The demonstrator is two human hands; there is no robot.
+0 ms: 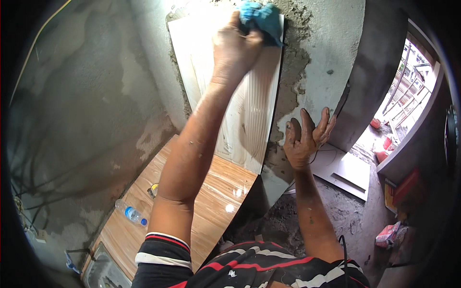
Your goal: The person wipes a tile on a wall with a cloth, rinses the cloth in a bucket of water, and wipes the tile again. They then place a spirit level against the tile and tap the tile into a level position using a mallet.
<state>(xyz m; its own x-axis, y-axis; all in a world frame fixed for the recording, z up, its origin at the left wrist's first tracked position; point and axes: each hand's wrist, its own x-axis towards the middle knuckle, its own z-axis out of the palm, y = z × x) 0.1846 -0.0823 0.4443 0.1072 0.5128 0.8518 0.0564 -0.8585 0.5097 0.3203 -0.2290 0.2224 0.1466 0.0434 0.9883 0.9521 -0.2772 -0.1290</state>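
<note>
My left hand (235, 50) is closed around a crumpled blue cloth (261, 21), pressed near the top of a pale, streaked tile (249, 115) on the wall. Dusty, with its fingers spread, my right hand (307, 137) is raised to the right of the tile, holding nothing. Rough grey mortar (290, 81) shows along the tile's right edge. Below the tile lies a glossy wood-patterned countertop (216, 192), partly covered by my left forearm.
On the countertop lie a plastic bottle (129, 212) with a blue cap and a small yellow item (153, 189). A metal sink (108, 269) is at lower left. A white panel (348, 175) rests on the floor at right, below a bright opening (403, 96).
</note>
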